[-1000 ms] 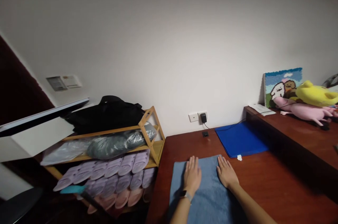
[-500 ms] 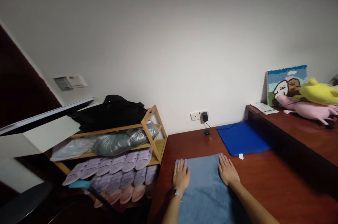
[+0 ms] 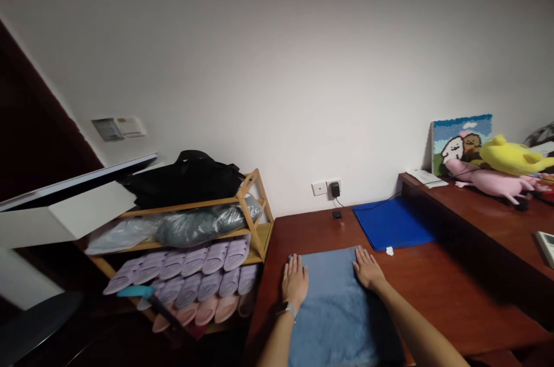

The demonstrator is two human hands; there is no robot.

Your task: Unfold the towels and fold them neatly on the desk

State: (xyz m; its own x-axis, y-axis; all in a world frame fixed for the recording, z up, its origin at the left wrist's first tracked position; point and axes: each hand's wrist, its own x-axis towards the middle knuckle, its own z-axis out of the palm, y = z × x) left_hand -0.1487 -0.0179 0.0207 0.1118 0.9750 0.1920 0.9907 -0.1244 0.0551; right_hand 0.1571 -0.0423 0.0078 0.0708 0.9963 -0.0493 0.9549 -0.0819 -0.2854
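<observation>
From here I see a plain grey-blue cloth point(image 3: 329, 280) between the left hand point(image 3: 295, 281) and right hand point(image 3: 370, 272), on a red-brown table point(image 3: 437, 292). Beyond the right hand I get a solid royal-blue mat point(image 3: 392, 221) with a white tag point(image 3: 390, 251); farther right, a yellow toy point(image 3: 508, 156), a pink toy point(image 3: 489, 178). Left of the left hand, I make out lilac slippers point(image 3: 197, 262), pink slippers point(image 3: 206, 310) and a black bag point(image 3: 190, 181).

Holds both arms stretched forward and down, angling the bare left forearm point(image 3: 276, 339) slightly inward and slanting the bare right forearm point(image 3: 419, 324) more steeply in from the right. Rests the flat, bare left hand point(image 3: 295, 283) palm down, with outstretched fingers pointing ahead and thumb on the inner side. Rests the flat, bare right hand point(image 3: 369, 270) palm down too, apart from the left, with straightened fingers angled inward.
</observation>
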